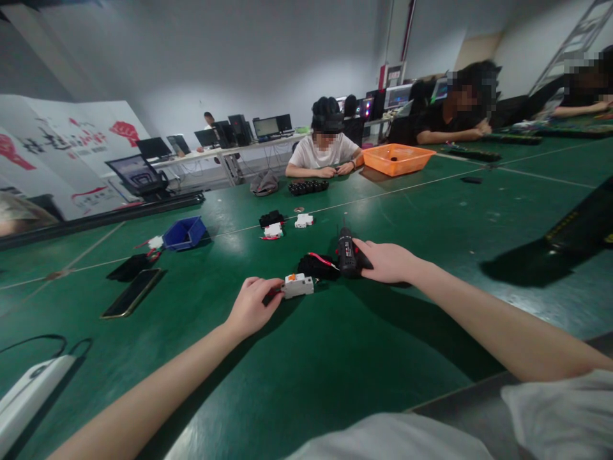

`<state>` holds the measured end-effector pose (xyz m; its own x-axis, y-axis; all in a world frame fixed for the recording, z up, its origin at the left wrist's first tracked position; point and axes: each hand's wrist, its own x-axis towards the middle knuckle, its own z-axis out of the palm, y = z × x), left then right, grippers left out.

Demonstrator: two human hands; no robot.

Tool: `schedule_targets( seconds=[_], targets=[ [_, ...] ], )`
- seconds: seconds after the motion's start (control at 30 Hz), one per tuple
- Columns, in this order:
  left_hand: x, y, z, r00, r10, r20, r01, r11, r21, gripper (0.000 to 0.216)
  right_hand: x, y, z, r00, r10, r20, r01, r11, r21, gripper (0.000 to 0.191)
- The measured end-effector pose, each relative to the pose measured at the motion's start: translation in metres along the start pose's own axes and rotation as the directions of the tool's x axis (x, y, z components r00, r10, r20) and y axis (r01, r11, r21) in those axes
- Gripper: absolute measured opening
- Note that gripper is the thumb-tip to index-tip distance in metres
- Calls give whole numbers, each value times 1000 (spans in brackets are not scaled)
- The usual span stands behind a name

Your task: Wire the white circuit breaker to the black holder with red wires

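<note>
My left hand point(253, 305) grips one end of a white circuit breaker point(297, 287) with an orange switch, low over the green table. In my right hand point(385, 260) is a black cordless screwdriver point(348, 253), its bit pointing away from me. Between the two hands a black bundle point(316, 267) lies on the table, with a red wire point(322, 258) across it. Farther off sit two more white breakers, one point(303, 220) on its own and another point(273, 230) with a red wire, beside some black parts point(271, 218).
To the left are a blue bin point(184, 232), a phone point(133, 294) and a white power strip point(34, 397). An orange basket point(397, 160) stands at the far side near a seated co-worker point(324, 150). A dark board-like object point(582, 220) rises at the right.
</note>
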<state>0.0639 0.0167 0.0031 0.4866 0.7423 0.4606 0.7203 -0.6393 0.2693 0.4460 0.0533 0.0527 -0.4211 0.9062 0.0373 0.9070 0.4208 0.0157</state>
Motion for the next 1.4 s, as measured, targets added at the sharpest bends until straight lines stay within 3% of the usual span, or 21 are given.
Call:
schedule_targets(
  seconds=[0.33, 0.73, 1.4],
  targets=[
    [0, 0, 0, 1000, 6, -1, -6, 1000, 2, 23, -2, -5, 0, 1000, 8, 0, -8, 999, -52, 81],
    [1, 0, -1, 1000, 12, 7, -12, 1000, 3, 22, 2, 0, -4, 999, 22, 30, -23, 999, 25, 78],
    [2, 3, -3, 1000, 3, 10, -3, 1000, 13, 23, -2, -10, -4, 1000, 23, 7, -23, 997, -73, 78]
  ],
)
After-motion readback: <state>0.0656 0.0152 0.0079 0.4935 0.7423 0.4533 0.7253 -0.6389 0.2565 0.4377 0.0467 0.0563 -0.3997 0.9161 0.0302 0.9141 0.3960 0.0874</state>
